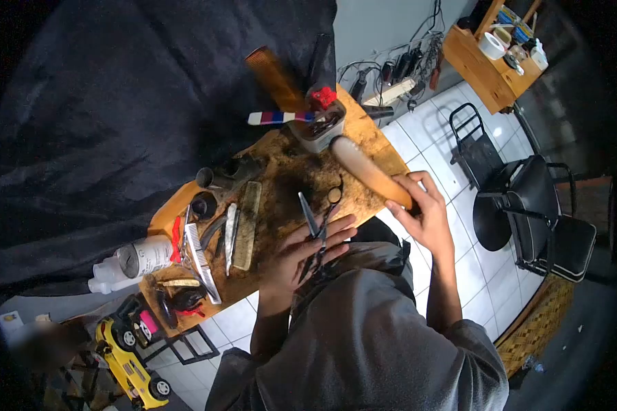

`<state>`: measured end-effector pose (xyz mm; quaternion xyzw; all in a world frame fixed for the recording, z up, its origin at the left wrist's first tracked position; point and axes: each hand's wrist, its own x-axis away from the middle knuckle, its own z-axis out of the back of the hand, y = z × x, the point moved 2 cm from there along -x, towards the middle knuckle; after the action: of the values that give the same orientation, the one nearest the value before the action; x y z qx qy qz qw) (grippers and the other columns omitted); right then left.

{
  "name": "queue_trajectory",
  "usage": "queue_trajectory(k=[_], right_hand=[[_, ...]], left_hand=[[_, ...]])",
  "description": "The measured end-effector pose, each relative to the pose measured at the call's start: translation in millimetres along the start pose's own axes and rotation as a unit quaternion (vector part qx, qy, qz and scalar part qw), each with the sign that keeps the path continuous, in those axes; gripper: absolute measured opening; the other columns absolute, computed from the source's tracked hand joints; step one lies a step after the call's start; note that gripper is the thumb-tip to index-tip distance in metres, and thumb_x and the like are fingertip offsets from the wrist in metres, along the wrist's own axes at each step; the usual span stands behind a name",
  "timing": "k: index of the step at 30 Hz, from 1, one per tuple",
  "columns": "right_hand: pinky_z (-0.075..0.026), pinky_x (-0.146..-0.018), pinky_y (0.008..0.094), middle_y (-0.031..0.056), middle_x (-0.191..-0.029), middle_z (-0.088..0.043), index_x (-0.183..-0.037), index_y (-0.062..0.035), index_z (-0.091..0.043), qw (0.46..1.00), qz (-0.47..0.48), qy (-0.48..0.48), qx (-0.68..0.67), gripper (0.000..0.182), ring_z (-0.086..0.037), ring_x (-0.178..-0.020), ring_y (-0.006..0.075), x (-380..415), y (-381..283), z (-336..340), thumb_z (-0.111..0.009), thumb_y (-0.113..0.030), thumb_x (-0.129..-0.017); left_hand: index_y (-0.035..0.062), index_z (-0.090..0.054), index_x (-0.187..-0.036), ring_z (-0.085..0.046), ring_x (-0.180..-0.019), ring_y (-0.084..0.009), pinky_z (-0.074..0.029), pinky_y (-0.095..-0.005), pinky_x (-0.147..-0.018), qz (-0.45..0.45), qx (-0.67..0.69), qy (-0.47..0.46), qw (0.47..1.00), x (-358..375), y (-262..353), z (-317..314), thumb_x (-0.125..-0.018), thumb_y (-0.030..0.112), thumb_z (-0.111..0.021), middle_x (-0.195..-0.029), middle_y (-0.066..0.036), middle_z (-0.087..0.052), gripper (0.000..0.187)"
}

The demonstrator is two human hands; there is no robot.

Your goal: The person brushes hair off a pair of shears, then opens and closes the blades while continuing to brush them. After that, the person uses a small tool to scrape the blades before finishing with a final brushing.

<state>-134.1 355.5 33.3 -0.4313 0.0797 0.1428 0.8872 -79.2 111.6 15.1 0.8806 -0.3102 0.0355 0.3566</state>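
Note:
My left hand is over the near edge of the wooden table, its fingers stretched out to the right. A pair of dark scissors lies across those fingers, blades apart; I cannot make out how the fingers sit in the loops. In my right hand is a long, curved brown brush, gripped by its lower end between thumb and fingers. Its far end is blurred, over the right part of the hair-covered tabletop. Left of my left hand lie a pale comb and a folding razor.
A plastic box with combs and a red item stands at the table's far side. A white comb, bottles and dark cups crowd the left. Chairs stand on the tiles at right; a yellow toy car is lower left.

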Motion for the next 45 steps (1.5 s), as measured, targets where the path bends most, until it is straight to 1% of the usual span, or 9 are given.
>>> queue_trajectory(k=[5,9,13,17,23,29,36,41,45], right_hand=[[-0.052,-0.065,0.0373,0.0130,-0.107,-0.052,-0.116,-0.0083,-0.066,0.995,0.020,-0.097,0.008,0.037,-0.063,-0.075,0.0264,-7,43,-3,-0.067,-0.004,-0.079],[-0.050,-0.083,0.0409,0.0152,-0.114,-0.052,-0.121,-0.0094,-0.064,0.985,0.086,-0.131,0.070,0.045,-0.060,-0.100,0.0324,-27,52,-17,-0.065,-0.003,-0.076],[-0.047,-0.087,0.0381,0.0141,-0.113,-0.050,-0.122,-0.0125,-0.065,0.976,-0.134,-0.168,-0.030,0.048,-0.056,-0.102,0.0325,-41,76,-41,-0.063,0.001,-0.076],[-0.047,-0.089,0.0410,0.0151,-0.114,-0.052,-0.114,-0.0118,-0.067,0.961,0.218,-0.149,0.083,0.043,-0.055,-0.106,0.0345,-43,79,-35,-0.065,0.001,-0.073],[-0.042,-0.095,0.0438,0.0163,-0.119,-0.052,-0.114,-0.0064,-0.064,0.965,0.188,-0.145,-0.108,0.041,-0.048,-0.116,0.0365,-57,69,-8,-0.072,-0.006,-0.074],[-0.038,-0.097,0.0475,0.0206,-0.135,-0.043,-0.132,-0.0011,-0.047,0.907,0.280,-0.284,-0.139,0.089,-0.048,-0.117,0.0392,-72,45,3,-0.078,-0.055,-0.068],[-0.050,-0.088,0.0430,0.0258,-0.134,-0.041,-0.147,0.0043,-0.005,0.860,0.207,-0.402,-0.235,0.124,-0.058,-0.104,0.0330,-68,60,-3,-0.088,-0.026,-0.059],[-0.051,-0.088,0.0381,0.0201,-0.125,-0.048,-0.145,-0.0022,-0.030,0.864,0.080,-0.403,-0.292,0.098,-0.060,-0.102,0.0293,-63,57,-11,-0.080,-0.008,-0.061],[-0.052,-0.080,0.0323,0.0091,-0.120,-0.054,-0.124,-0.0078,-0.061,0.895,0.231,-0.326,-0.198,0.058,-0.062,-0.094,0.0234,-67,58,-18,-0.077,-0.017,-0.070]], left_hand=[[0.0102,-0.015,-0.152,-0.046,-0.130,-0.0381,-0.038,-0.0460,-0.108,-0.046,-0.052,0.130,0.989,-4,9,-30,-0.098,0.016,-0.046,-0.145,-0.028,-0.037,0.063],[0.0029,-0.019,-0.149,-0.036,-0.137,-0.0397,-0.034,-0.0478,-0.110,-0.135,0.047,0.060,0.988,-15,-12,-20,-0.100,0.019,-0.043,-0.148,-0.031,-0.029,0.057],[-0.0014,-0.024,-0.146,-0.028,-0.140,-0.0418,-0.027,-0.0511,-0.112,-0.168,0.092,0.006,0.981,-34,-20,-36,-0.097,0.046,-0.039,-0.150,-0.032,-0.023,0.070],[-0.0039,-0.024,-0.146,-0.027,-0.140,-0.0424,-0.024,-0.0514,-0.113,-0.177,0.125,0.035,0.976,-49,-28,-47,-0.094,0.059,-0.035,-0.150,-0.033,-0.022,0.082],[-0.0043,-0.028,-0.145,-0.027,-0.139,-0.0449,-0.027,-0.0550,-0.111,-0.222,0.141,0.125,0.957,-67,-34,-64,-0.092,0.067,-0.032,-0.150,-0.035,-0.020,0.089],[-0.0021,-0.030,-0.142,-0.028,-0.140,-0.0399,-0.029,-0.0548,-0.110,-0.233,0.171,0.126,0.949,-81,-49,-77,-0.092,0.070,-0.025,-0.150,-0.029,-0.026,0.088],[-0.0043,-0.037,-0.139,-0.040,-0.133,-0.0398,-0.032,-0.0530,-0.109,-0.247,0.261,0.218,0.907,-96,-54,-105,-0.089,0.076,-0.020,-0.145,-0.027,-0.036,0.095],[-0.0086,-0.039,-0.138,-0.052,-0.123,-0.0364,-0.040,-0.0413,-0.107,-0.220,0.115,0.348,0.904,-72,-61,-89,-0.087,0.078,-0.014,-0.131,-0.027,-0.052,0.103],[-0.0067,-0.027,-0.145,-0.040,-0.134,-0.0332,-0.033,-0.0414,-0.112,-0.381,0.141,0.381,0.831,-58,-49,-81,-0.086,0.079,-0.018,-0.144,-0.026,-0.040,0.105]])
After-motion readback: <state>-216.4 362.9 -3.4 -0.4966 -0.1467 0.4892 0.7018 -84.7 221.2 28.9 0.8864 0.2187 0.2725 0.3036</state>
